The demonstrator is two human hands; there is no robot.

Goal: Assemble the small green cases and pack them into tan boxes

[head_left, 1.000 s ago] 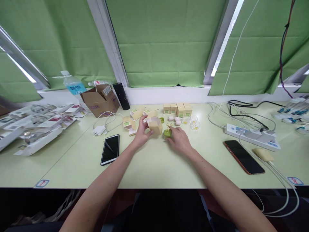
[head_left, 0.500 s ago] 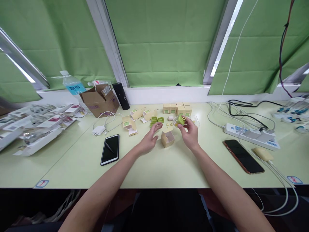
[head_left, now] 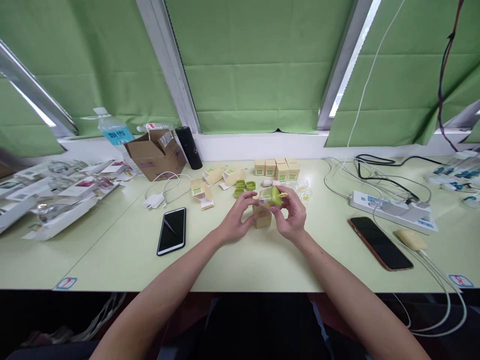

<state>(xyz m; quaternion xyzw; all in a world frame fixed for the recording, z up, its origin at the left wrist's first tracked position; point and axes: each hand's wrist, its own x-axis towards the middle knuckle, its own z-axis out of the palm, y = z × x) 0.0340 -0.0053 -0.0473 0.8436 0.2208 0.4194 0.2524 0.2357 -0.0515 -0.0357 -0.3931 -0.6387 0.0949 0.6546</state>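
Observation:
A small clear container with a green cap and a pale loop (head_left: 276, 197) is held on its side above the table. My right hand (head_left: 290, 214) is closed around the capped end. At the clear end, the fingers and thumb of my left hand (head_left: 240, 216) are closed on it, partly hiding that end. Just below the container stands a small tan cardboard box (head_left: 263, 220), its upper part hidden behind my hands. Several green square cups (head_left: 245, 185) lie behind my left hand. Clear round plastic pieces (head_left: 303, 190) rest beyond my right hand.
Small closed boxes (head_left: 281, 170) stand at the back; opened cartons (head_left: 202, 192) lie to their left. One phone (head_left: 171, 231) lies left, another (head_left: 379, 243) right, near a power strip (head_left: 393, 212) and cables. A brown box (head_left: 155, 155) and black bottle (head_left: 188, 148) stand back left.
My right hand has brought the green-capped container left and turned it sideways over the tan box. My left hand has moved right, from empty to holding the clear end.

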